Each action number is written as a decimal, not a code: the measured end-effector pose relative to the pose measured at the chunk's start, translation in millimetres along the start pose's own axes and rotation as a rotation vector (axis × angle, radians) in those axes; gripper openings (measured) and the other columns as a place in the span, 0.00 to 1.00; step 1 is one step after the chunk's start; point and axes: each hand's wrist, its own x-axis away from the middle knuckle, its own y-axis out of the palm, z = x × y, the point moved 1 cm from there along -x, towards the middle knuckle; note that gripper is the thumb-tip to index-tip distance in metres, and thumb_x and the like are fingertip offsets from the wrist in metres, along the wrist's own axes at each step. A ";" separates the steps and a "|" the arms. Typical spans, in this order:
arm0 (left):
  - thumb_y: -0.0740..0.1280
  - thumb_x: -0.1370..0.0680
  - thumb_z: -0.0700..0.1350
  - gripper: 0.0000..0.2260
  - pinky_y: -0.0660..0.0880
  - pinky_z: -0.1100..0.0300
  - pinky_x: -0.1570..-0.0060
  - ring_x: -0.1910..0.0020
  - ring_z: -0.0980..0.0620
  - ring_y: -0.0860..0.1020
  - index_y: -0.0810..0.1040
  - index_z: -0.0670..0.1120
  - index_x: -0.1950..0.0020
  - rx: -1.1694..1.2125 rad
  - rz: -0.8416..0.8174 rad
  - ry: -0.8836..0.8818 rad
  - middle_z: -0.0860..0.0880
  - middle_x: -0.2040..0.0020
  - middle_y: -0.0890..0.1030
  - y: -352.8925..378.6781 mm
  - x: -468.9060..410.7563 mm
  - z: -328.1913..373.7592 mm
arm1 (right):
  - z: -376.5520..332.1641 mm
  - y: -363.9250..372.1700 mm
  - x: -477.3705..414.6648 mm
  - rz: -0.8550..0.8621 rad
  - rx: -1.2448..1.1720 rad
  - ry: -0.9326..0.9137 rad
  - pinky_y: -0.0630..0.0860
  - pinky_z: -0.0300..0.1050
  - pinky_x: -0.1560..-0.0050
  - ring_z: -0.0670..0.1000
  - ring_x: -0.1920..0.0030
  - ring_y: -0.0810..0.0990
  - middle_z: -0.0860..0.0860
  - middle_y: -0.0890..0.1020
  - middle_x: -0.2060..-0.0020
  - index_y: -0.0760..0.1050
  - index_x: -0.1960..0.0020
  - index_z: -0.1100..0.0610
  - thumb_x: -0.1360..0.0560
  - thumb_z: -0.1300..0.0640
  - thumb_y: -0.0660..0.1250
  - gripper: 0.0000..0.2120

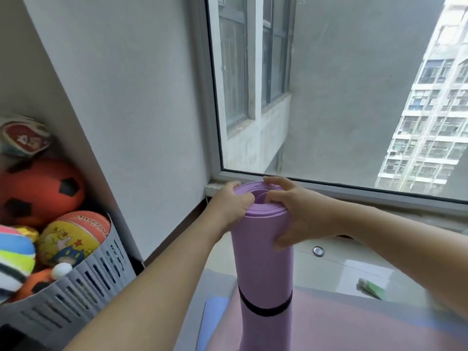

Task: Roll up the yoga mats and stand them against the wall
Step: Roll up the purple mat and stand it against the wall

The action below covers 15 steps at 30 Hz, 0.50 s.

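A rolled purple yoga mat stands upright in the middle of the head view, with a black strap around its lower part. My left hand grips the left side of its top rim. My right hand holds the right side, thumb on the mat's face and fingers curled over the rim. Beneath the roll lie a flat pink mat and a blue mat on the floor. The white wall rises to the left of the roll.
A grey slotted basket full of balls and soft toys stands at the lower left beside the wall. A large window with its sill runs behind the roll. A small green object lies on the tiled floor at right.
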 end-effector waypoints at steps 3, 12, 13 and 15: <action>0.64 0.36 0.57 0.27 0.81 0.51 0.57 0.50 0.47 0.80 0.74 0.50 0.38 -0.148 -0.131 -0.168 0.47 0.46 0.81 -10.2 -25.4 17.8 | 20.0 -14.1 -21.5 -0.096 -0.062 0.002 0.66 0.20 0.55 0.45 0.33 0.66 0.43 0.51 0.26 0.68 0.47 0.37 0.37 0.50 0.79 0.25; 0.63 0.25 0.46 0.09 0.81 0.57 0.60 0.62 0.50 0.79 0.79 0.43 0.53 -0.265 -0.008 -0.071 0.45 0.57 0.82 -72.4 -132.6 66.7 | 44.4 -53.7 -123.1 0.096 -0.075 -0.045 0.69 0.47 0.36 0.45 0.31 0.64 0.43 0.57 0.28 0.72 0.46 0.41 0.36 0.46 0.77 0.22; 0.63 0.25 0.46 0.10 0.80 0.56 0.60 0.62 0.49 0.79 0.79 0.42 0.50 -0.269 0.027 -0.049 0.45 0.56 0.82 -82.9 -147.4 68.7 | 45.8 -55.0 -143.3 0.116 -0.056 -0.041 0.71 0.49 0.37 0.46 0.33 0.68 0.42 0.56 0.29 0.72 0.45 0.43 0.37 0.45 0.77 0.23; 0.64 0.25 0.47 0.11 0.80 0.53 0.56 0.60 0.47 0.79 0.78 0.41 0.49 -0.299 0.103 -0.003 0.43 0.55 0.83 -102.5 -180.0 65.7 | 52.9 -50.3 -185.5 0.158 -0.014 -0.043 0.75 0.51 0.42 0.50 0.38 0.73 0.38 0.53 0.29 0.72 0.44 0.44 0.38 0.45 0.76 0.25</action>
